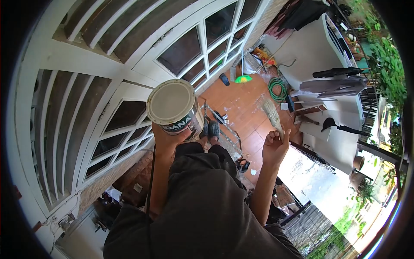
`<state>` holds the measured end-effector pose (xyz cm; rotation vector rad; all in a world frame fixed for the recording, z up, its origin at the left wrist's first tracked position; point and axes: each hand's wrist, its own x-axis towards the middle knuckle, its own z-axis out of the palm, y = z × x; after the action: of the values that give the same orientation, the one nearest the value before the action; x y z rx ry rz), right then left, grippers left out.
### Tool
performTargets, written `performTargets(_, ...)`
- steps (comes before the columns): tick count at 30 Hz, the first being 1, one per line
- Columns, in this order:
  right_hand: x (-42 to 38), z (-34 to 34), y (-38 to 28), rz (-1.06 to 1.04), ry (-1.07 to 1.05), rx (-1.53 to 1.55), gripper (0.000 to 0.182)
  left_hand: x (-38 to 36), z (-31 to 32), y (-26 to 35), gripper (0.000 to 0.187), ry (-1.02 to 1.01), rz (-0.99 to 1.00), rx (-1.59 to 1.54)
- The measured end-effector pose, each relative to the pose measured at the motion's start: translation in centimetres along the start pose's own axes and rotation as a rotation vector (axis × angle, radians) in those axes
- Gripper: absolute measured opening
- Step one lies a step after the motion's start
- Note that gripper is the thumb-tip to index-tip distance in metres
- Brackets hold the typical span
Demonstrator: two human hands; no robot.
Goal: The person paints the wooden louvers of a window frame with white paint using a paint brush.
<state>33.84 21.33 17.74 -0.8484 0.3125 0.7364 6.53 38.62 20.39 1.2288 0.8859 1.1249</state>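
Note:
My left hand (169, 140) is wrapped around a paint can (170, 100) at chest height, left of centre. Its pale round top faces me, and a dark label reading "DANA" shows on its side. Off to the right, my right hand (276, 149) is closed on the handle of a paintbrush (271, 113). Pale, worn-looking bristles point up and away from me, well apart from the can. Much of the handle is hidden by my fingers.
White-framed windows (207, 43) and slatted louvres run along my left. On the tiled floor (233, 95) lie a coiled green hose (277, 89), a green broom head (243, 79) and pale spatters. Clothes (332, 86) hang over a low wall at right.

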Motion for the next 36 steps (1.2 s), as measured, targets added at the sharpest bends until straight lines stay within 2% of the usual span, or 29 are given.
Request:
performTargets(1,-0.2,0.3,-0.1,-0.013,0.004,-0.01,0.04,0.1,-1.1,-1.5,0.079,-0.011,-0.033,0.052)
performTargets(5,-0.9,1.9,-0.3,-0.035,-0.008,-0.006,0.041,2.0,0.1,0.2,0.082,-0.046,-0.162,-0.033)
performTargets(8,-0.8,2.1,0.1,-0.029,-0.03,0.044,0.041,2.3,0.3,-0.8,0.083,-0.041,-0.102,-0.035)
performTargets(9,-0.8,2.0,0.1,-0.014,-0.03,0.053,0.04,2.4,0.1,-1.1,0.086,-0.044,-0.123,0.043)
performTargets(12,-0.8,1.6,-0.1,0.005,-0.027,0.088,0.04,2.5,1.6,-0.2,0.087,-0.05,-0.162,-0.009)
performTargets(15,-1.3,0.8,-1.1,0.011,-0.013,0.096,0.041,2.6,2.3,-1.1,0.088,-0.098,-0.13,0.05)
performTargets(19,-0.9,-2.2,-2.5,-0.039,0.013,0.047,0.041,1.7,5.6,-0.5,0.088,-0.075,-0.09,-0.059)
performTargets(22,-1.3,-4.5,-4.1,-0.062,0.048,0.073,0.041,0.9,7.0,-0.8,0.085,-0.083,-0.11,-0.045)
performTargets(25,-1.4,-6.9,-5.9,-0.09,0.045,0.108,0.041,0.3,8.1,-1.9,0.082,-0.107,-0.109,-0.133)
performTargets(26,-1.5,-7.0,-6.3,-0.126,0.099,0.107,0.041,0.1,9.8,-0.6,0.083,-0.088,-0.154,-0.21)
performTargets(27,-1.6,-7.5,-6.8,-0.121,0.095,0.116,0.041,0.0,8.3,-2.8,0.087,-0.097,-0.1,-0.008)
performTargets(28,-1.4,-8.2,-7.2,-0.128,0.113,0.089,0.042,-0.4,10.7,-0.6,0.091,-0.057,-0.141,-0.128)
performTargets(30,-0.5,-10.2,-7.1,-0.182,0.182,0.05,0.043,-0.3,11.4,-0.9,0.091,-0.103,-0.055,-0.064)
performTargets(31,-0.8,-10.3,-7.4,-0.169,0.1,0.047,0.043,-0.3,11.7,-1.1,0.09,-0.118,-0.081,-0.076)
performTargets(34,-0.3,-9.2,-7.4,-0.181,0.183,0.107,0.041,-0.4,13.0,-0.1,0.091,-0.157,-0.073,-0.097)
performTargets(36,0.0,-8.5,-7.2,-0.196,0.121,0.112,0.041,-0.2,13.4,0.1,0.092,-0.176,-0.027,-0.085)
